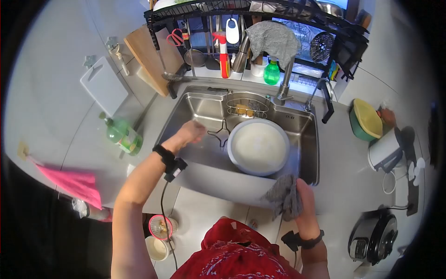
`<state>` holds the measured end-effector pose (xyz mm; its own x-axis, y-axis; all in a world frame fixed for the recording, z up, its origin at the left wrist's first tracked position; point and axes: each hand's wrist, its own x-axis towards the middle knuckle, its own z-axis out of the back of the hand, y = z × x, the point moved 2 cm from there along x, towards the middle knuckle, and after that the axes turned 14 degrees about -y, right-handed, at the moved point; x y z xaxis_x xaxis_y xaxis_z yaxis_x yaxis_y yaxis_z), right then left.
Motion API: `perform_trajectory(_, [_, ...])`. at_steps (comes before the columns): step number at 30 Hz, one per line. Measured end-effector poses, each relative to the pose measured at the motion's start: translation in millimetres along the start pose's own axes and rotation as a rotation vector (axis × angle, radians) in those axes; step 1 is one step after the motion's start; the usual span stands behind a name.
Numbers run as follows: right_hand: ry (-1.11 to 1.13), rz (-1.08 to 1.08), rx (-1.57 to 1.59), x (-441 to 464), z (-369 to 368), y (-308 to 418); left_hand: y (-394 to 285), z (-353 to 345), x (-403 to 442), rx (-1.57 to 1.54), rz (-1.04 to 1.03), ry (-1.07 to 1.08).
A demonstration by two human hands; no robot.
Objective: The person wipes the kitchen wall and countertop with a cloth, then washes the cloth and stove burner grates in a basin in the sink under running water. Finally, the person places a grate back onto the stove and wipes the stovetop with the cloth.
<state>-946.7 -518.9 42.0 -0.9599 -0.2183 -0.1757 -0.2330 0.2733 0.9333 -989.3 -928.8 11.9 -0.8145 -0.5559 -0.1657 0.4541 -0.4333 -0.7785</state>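
Observation:
My right hand [305,201] grips a grey cloth [284,197] at the sink's front right edge, and the cloth hangs down in loose folds. My left hand [190,132] hovers over the left part of the steel sink [197,111], its fingers curled together and slightly blurred; I see nothing in them. Just right of that hand, a dark wire rack [223,132] lies on the sink floor. A white round basin [231,156] full of cloudy whitish liquid stands in the sink between my hands. Behind it is a wire caddy [247,108] with a yellow sponge.
The faucet [284,83] rises behind the basin, with another grey cloth [274,42] draped over it. A green soap bottle [124,136] stands on the left counter. To the right are a yellow-green bowl [367,121], a white kettle [384,149] and a rice cooker [371,237].

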Motion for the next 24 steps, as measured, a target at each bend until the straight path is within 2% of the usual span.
perform_trajectory(2, [0.114, 0.305, -0.476, 10.8, -7.2, 12.2, 38.3, 3.8, 57.6, 0.131, 0.127, 0.079])
perform_trajectory(5, [-0.064, -0.131, -0.055, 23.7, -26.7, 8.9, 102.8, -18.4, 145.9, 0.191, 0.219, 0.125])
perform_trajectory(6, [-0.097, -0.049, -0.213, 27.9, -27.9, 4.6, 112.9, -29.3, 166.8, 0.225, 0.217, 0.129])
perform_trajectory(9, [-0.299, -0.3, 0.066, 47.4, -24.5, -15.6, 143.5, -64.4, 219.2, 0.298, 0.206, 0.122])
perform_trajectory(11, [-0.361, -0.306, 0.052, 56.0, -18.2, -36.9, 161.6, -93.3, 246.6, 0.375, 0.155, 0.141])
perform_trajectory(13, [-0.44, -0.324, 0.01, 63.2, -28.1, -40.4, 179.4, -123.0, 266.1, 0.555, -0.026, 0.223])
perform_trajectory(16, [-0.543, -0.387, -0.022, 67.6, -37.3, -46.6, 200.4, -155.9, 280.0, 1.071, -0.688, 0.508])
perform_trajectory(18, [-0.576, -0.412, -0.03, 71.5, -44.2, -49.2, 215.2, -166.6, 283.4, 1.17, -0.821, 0.58])
perform_trajectory(20, [-0.596, -0.444, -0.036, 76.2, -50.6, -51.0, 229.2, -166.8, 286.7, 0.936, -0.605, 0.475])
perform_trajectory(22, [-0.592, -0.437, -0.059, 80.5, -51.1, -59.0, 239.0, -161.8, 292.5, 0.841, -0.581, 0.359])
perform_trajectory(24, [-0.573, -0.429, -0.06, 84.7, -55.3, -60.7, 234.5, -154.0, 296.1, 0.874, -0.752, 0.233])
